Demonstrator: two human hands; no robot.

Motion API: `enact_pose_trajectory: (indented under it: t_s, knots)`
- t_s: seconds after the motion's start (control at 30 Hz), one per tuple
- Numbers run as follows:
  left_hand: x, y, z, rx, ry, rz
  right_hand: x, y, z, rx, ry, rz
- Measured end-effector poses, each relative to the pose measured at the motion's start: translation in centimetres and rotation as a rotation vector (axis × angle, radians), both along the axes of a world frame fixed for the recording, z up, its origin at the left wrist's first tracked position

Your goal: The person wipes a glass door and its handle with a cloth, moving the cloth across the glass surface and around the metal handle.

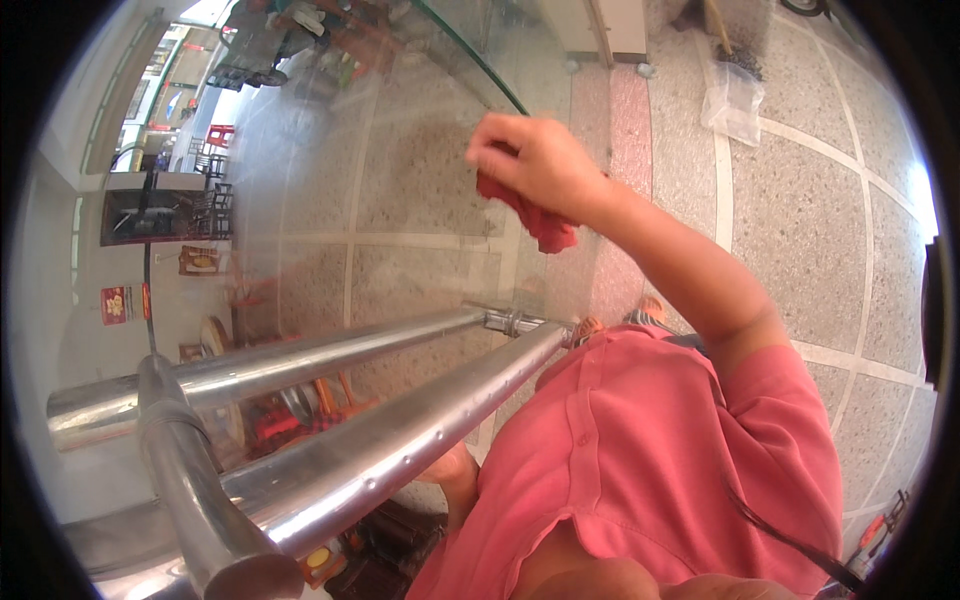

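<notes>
My right hand grips a crumpled red cloth, which hangs out below the palm. It is beside the green edge of a glass door panel; whether the cloth touches the glass I cannot tell. Long stainless steel tubes of a door handle run from the lower left to the middle, with a short steel crosspiece at the near end. Behind the lower tube, part of my left hand shows near my pink shirt; its fingers are mostly hidden.
Through the hazy glass are chairs, a red sign and a person at the upper left. A broom and a clear plastic bag are on the speckled tile floor at the upper right.
</notes>
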State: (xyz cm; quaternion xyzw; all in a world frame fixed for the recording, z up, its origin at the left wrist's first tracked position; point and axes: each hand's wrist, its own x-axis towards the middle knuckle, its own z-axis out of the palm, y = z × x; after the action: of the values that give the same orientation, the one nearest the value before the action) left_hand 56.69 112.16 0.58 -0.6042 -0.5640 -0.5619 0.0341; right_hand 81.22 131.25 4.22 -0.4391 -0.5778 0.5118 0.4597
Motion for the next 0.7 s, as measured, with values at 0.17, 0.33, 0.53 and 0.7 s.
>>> enact_pose_trajectory:
  t_s: [0.17,0.33,0.53,0.7]
  knots:
    - [1.2,0.5,1.0,0.007,-0.405,-0.098,-2.7,-1.4,-0.8,0.699,-0.115,-0.130]
    - [0.3,0.1,0.1,-0.039,0.001,0.082,-0.9,-1.0,-0.2,0.110,-0.065,-0.003]
    - [0.1,0.1,0.2,0.012,-0.040,-0.001,-1.9,-2.3,0.8,0.266,-0.066,0.030]
    - [0.6,-0.2,0.6,-0.059,-0.057,0.111,-1.1,1.4,-5.1,0.249,-0.042,-0.245]
